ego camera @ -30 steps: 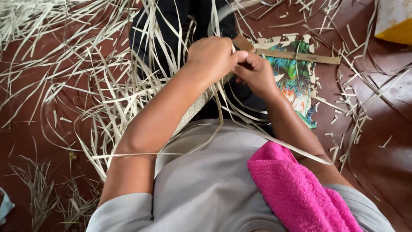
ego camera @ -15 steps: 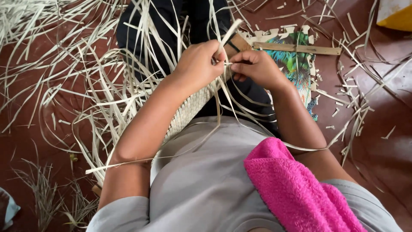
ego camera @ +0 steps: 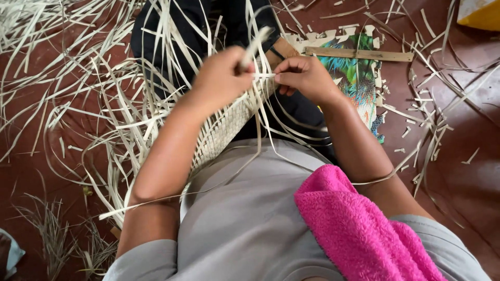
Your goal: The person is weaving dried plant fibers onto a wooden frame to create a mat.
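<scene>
A pale woven mat [ego camera: 229, 122] of flat leaf strips lies across my lap, with loose strip ends fanning out to the left and upward. My left hand [ego camera: 221, 78] is closed around a few upright strips at the mat's top edge. My right hand [ego camera: 304, 75] pinches one thin strip [ego camera: 263, 76] that runs level between both hands. The two hands almost touch. My grey shirt and a pink towel [ego camera: 359, 229] on my right shoulder fill the bottom of the view.
Loose pale strips [ego camera: 78, 93] and short offcuts litter the reddish-brown floor [ego camera: 469, 156]. A colourful printed sheet [ego camera: 354, 78] with a wooden stick [ego camera: 359, 53] lies beyond my right hand. A yellow object [ego camera: 482, 13] sits at the top right corner. Dry fibre tufts [ego camera: 52, 234] lie lower left.
Both hands have come lower and nearer in the view. My right hand has drawn a thin strip out sideways from my left hand's grip.
</scene>
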